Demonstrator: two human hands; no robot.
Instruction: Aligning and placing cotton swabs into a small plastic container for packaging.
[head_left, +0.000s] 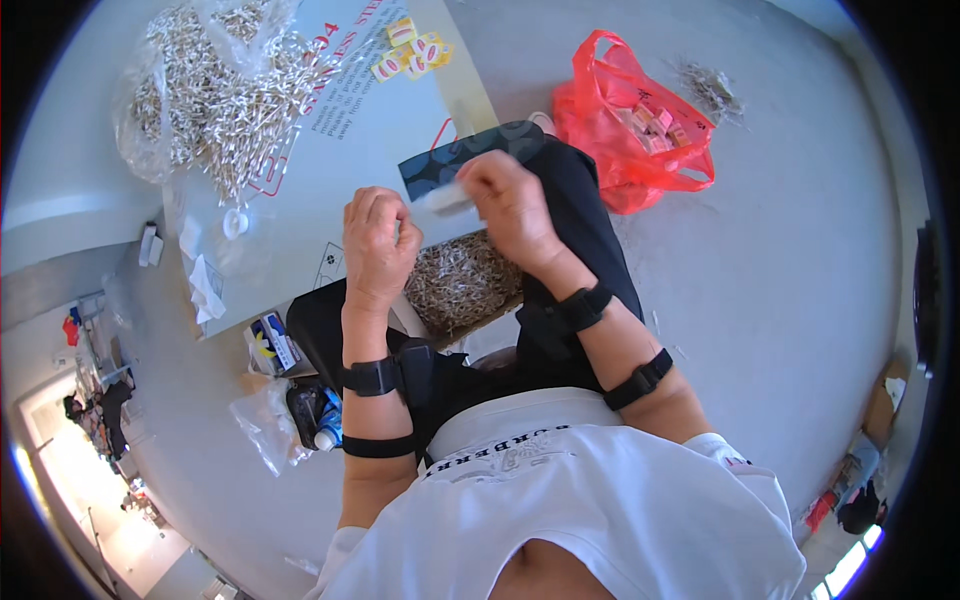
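Observation:
My left hand (378, 240) is raised over the near edge of the table, its fingers curled in; whatever they may hold is hidden. Across from it, my right hand (510, 205) pinches a small whitish object (447, 201), smeared by motion so its kind does not show. Below both hands an open box of short thin sticks (465, 285), which look like cotton swabs, sits between my legs. Behind my right hand a dark patterned sheet (425, 170) lies at the table edge, partly covered by the hand.
A large heap of white-tipped sticks (230, 110) spills from clear plastic on the table (350, 140). Yellow packets (413, 52) lie farther back. A white ring-shaped roll (235, 223) is at left. On the floor at right stands a red plastic bag (632, 180) with small boxes.

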